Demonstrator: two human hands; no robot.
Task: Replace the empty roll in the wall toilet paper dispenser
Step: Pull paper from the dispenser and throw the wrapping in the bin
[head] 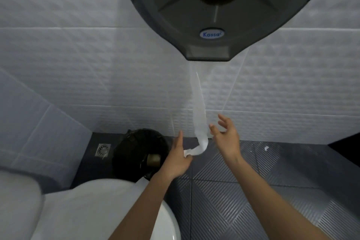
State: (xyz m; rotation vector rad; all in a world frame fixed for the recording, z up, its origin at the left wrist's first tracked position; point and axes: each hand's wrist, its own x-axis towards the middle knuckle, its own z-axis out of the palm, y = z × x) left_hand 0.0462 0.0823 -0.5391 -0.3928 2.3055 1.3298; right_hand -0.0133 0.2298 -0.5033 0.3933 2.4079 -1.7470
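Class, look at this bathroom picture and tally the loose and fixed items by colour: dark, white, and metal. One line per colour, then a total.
Dark: 2, the dispenser and the bin
White: 3, the paper strip, the paper scrap and the toilet
Metal: 1, the floor drain
Total: 6

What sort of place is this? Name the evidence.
Very likely a toilet cubicle: a wall-mounted toilet paper dispenser on a tiled wall, a white toilet at the lower left, and a floor drain beside a black waste bin.
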